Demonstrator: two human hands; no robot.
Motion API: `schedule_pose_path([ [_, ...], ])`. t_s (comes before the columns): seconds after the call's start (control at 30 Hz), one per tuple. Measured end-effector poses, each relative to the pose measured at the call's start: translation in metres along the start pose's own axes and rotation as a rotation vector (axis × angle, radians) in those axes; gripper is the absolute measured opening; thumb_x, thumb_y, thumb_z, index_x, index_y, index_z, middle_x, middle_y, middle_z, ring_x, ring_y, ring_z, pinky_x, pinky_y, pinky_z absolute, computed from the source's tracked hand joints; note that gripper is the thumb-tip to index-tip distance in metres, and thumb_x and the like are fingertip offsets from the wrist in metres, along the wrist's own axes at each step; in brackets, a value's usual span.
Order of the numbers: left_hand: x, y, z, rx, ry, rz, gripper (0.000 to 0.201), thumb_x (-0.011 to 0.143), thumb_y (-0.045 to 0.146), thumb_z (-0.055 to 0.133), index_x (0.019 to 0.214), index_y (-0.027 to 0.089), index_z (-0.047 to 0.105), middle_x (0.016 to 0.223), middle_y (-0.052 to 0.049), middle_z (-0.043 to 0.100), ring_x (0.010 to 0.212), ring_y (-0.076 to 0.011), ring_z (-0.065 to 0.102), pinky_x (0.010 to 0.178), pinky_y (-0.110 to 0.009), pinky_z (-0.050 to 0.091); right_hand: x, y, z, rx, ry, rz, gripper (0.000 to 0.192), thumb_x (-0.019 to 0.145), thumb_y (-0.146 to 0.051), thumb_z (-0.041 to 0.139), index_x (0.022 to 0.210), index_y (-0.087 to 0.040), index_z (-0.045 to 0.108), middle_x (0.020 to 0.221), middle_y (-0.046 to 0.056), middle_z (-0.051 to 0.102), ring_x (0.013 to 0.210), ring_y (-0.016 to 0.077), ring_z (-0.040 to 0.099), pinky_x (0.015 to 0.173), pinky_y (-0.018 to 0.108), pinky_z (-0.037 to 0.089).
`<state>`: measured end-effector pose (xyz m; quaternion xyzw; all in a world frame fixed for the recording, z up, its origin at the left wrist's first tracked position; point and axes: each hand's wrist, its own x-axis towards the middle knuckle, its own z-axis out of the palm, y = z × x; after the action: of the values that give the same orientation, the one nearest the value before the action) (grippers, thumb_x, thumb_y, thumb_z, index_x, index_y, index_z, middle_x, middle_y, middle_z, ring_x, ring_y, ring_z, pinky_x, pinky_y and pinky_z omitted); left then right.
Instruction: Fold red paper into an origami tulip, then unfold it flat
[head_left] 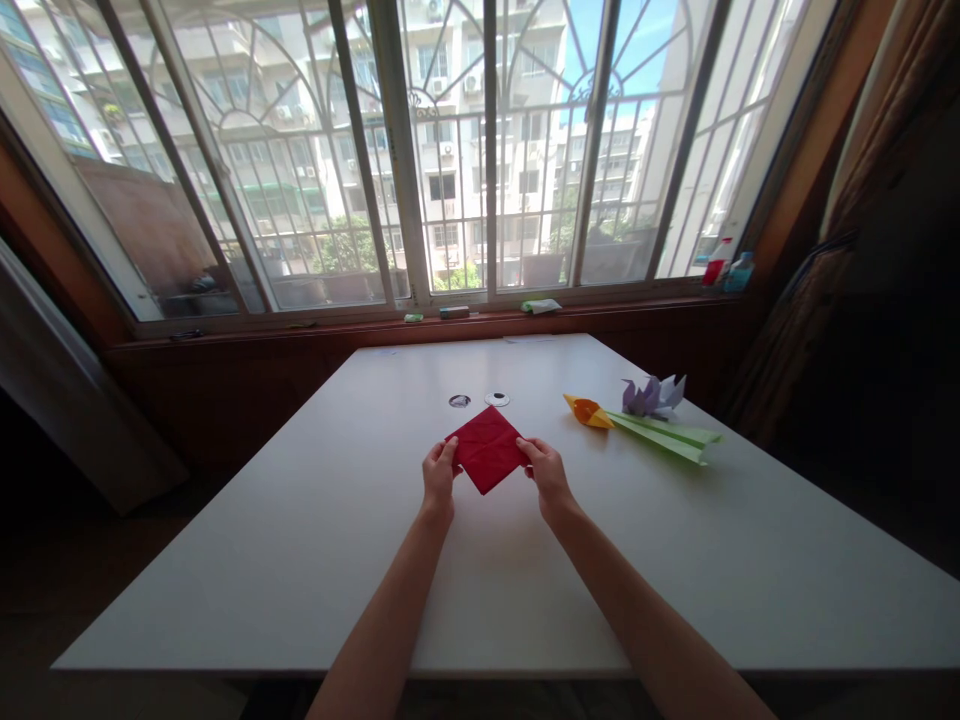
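Two bare hands are pinching a red paper square point(487, 448) over a white table point(315, 540), the left hand point(439, 478) gripping its left corner, the right hand point(547, 472) its right corner; paper flowers point(645, 415) are lying just right of them.

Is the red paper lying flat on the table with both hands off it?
No, the left hand and right hand each pinch a corner of the red paper.

White table point(300, 520), barred bay window point(450, 150), daylight, apartment blocks outside, wooden sill point(337, 325), perhaps brown curtain point(862, 200) at right
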<state>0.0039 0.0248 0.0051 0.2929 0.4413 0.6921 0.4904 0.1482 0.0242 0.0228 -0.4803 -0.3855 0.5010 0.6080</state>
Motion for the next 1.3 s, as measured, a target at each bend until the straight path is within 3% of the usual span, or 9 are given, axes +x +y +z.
schedule_pose_path([
  [0.13, -0.001, 0.001, 0.001, -0.035, -0.001, -0.015, 0.029, 0.060, 0.038, 0.062, 0.075, 0.014, 0.054, 0.064, 0.000, 0.057, 0.056, -0.0090, 0.053, 0.056, -0.023, 0.042, 0.001, 0.002, 0.000, 0.011, -0.008, 0.024, 0.016, 0.059, -0.035, 0.058, 0.061, -0.019, 0.058, 0.049, -0.003, 0.048, 0.046, 0.0095, 0.038, 0.044, 0.024, 0.027],
  [0.3, -0.003, 0.007, 0.003, -0.009, -0.042, -0.034, 0.040, 0.064, 0.031, 0.057, 0.102, 0.020, 0.052, 0.072, 0.000, 0.059, 0.056, -0.0078, 0.054, 0.051, -0.019, 0.037, 0.002, 0.000, -0.001, 0.099, 0.027, 0.007, 0.027, 0.057, -0.028, 0.059, 0.083, -0.020, 0.061, 0.050, -0.005, 0.048, 0.044, 0.0082, 0.037, 0.044, 0.023, 0.028],
  [0.47, -0.005, 0.011, 0.005, -0.069, -0.178, -0.060, 0.036, 0.067, 0.037, 0.052, 0.097, 0.017, 0.056, 0.073, -0.002, 0.060, 0.058, -0.0087, 0.054, 0.051, -0.018, 0.035, 0.002, -0.003, 0.000, 0.195, 0.021, 0.065, 0.020, 0.056, -0.029, 0.060, 0.072, -0.018, 0.063, 0.053, -0.003, 0.051, 0.044, 0.0072, 0.038, 0.046, 0.023, 0.032],
  [0.63, -0.007, 0.013, 0.006, -0.080, -0.236, -0.046, 0.037, 0.066, 0.038, 0.055, 0.096, 0.017, 0.055, 0.075, -0.004, 0.062, 0.064, -0.0122, 0.058, 0.054, -0.020, 0.037, -0.002, -0.006, 0.001, 0.214, 0.002, 0.038, 0.027, 0.062, -0.041, 0.057, 0.077, -0.019, 0.063, 0.061, 0.000, 0.057, 0.051, 0.0097, 0.046, 0.049, 0.023, 0.035],
  [1.13, -0.009, 0.012, 0.005, -0.033, -0.259, -0.047, 0.036, 0.065, 0.036, 0.055, 0.095, 0.017, 0.052, 0.081, -0.006, 0.062, 0.067, -0.0138, 0.058, 0.058, -0.023, 0.038, -0.008, -0.009, 0.003, 0.245, -0.094, -0.032, 0.036, 0.065, -0.040, 0.055, 0.095, -0.020, 0.057, 0.069, 0.001, 0.059, 0.058, 0.0120, 0.053, 0.052, 0.023, 0.038],
  [1.3, -0.006, 0.007, 0.004, -0.036, -0.193, -0.011, 0.030, 0.066, 0.038, 0.052, 0.087, 0.017, 0.051, 0.079, -0.004, 0.061, 0.067, -0.0138, 0.058, 0.057, -0.023, 0.038, -0.011, -0.011, 0.005, 0.204, -0.148, -0.048, 0.038, 0.064, -0.040, 0.057, 0.097, -0.021, 0.056, 0.077, 0.002, 0.060, 0.061, 0.0124, 0.055, 0.053, 0.023, 0.038],
])
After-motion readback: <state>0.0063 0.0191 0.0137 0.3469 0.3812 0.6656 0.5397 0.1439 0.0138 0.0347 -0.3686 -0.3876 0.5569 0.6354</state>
